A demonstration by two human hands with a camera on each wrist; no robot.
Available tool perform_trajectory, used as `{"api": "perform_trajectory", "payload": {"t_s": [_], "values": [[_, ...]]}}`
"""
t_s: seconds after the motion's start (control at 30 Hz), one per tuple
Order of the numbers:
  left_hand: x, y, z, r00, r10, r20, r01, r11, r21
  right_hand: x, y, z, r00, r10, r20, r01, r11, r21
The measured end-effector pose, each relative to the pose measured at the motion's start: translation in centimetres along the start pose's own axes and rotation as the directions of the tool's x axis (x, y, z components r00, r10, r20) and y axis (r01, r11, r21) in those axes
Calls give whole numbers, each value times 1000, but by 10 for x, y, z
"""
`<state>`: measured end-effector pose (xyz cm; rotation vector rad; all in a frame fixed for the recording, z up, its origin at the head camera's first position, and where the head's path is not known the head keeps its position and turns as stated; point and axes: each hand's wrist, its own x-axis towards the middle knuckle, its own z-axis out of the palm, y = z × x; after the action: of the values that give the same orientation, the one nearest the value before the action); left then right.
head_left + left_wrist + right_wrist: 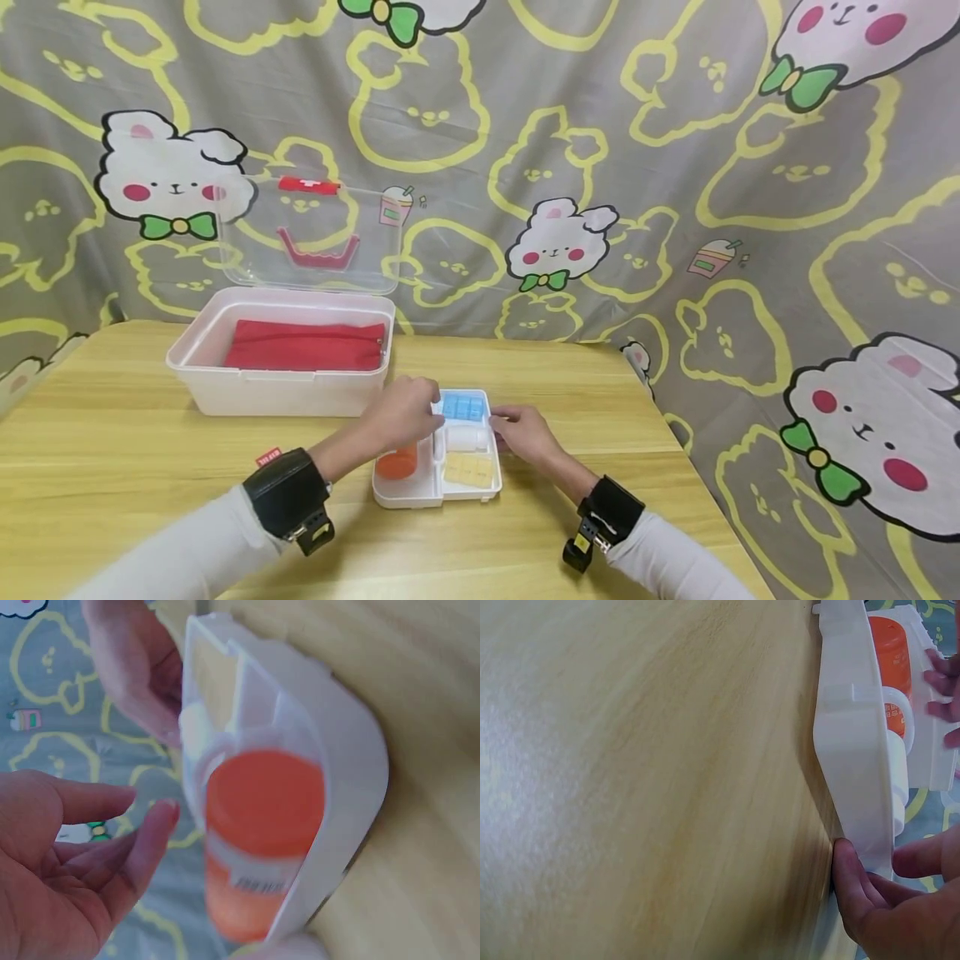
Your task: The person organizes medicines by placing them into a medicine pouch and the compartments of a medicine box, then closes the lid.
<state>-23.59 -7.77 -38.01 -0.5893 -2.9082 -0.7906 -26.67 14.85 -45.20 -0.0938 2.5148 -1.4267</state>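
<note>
A white divided tray (408,502) lies on the table. Its compartments hold an orange bottle (396,464) with a pale label, a blue segmented case (462,407), a white cylinder (467,439) and a yellow segmented piece (468,470). My left hand (405,408) hovers by the tray's far left part; in the left wrist view, thumb and fingers stand apart with nothing between them, beside the orange bottle (266,799). With my right hand (528,433) I hold the tray's right side, the thumb at the rim and fingers low on the outer wall (851,742).
Behind and left stands a translucent white box (292,387), its clear lid (247,242) raised, with a red handle. Inside lies a red zipped pouch (307,346). A patterned curtain (465,192) hangs behind the wooden table (570,367).
</note>
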Motion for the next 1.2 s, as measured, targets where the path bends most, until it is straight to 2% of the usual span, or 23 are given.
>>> {"api": "perform_trajectory", "payload": {"t_s": [0.1, 0.2, 0.37, 0.6, 0.7, 1.2], "values": [[0, 1, 13, 1000, -30, 8, 30, 999, -22, 0, 1, 1, 1000, -6, 0, 6, 1000, 6], [-1, 0, 23, 999, -50, -1, 50, 999, -3, 1, 1, 2, 1000, -9, 2, 9, 1000, 0], [-2, 0, 32, 996, -93, 2, 93, 995, -21, 0, -1, 2, 1000, -2, -4, 2, 1000, -6], [1, 2, 34, 989, -149, -6, 149, 989, -8, 0, -2, 1, 1000, -9, -5, 9, 1000, -10], [2, 1, 35, 984, -176, 3, 176, 984, -33, 0, -1, 2, 1000, -8, -5, 8, 1000, -20], [5, 0, 36, 977, -205, 64, 211, 972, -108, 0, 3, 2, 1000, -6, -17, 6, 1000, -20]]}}
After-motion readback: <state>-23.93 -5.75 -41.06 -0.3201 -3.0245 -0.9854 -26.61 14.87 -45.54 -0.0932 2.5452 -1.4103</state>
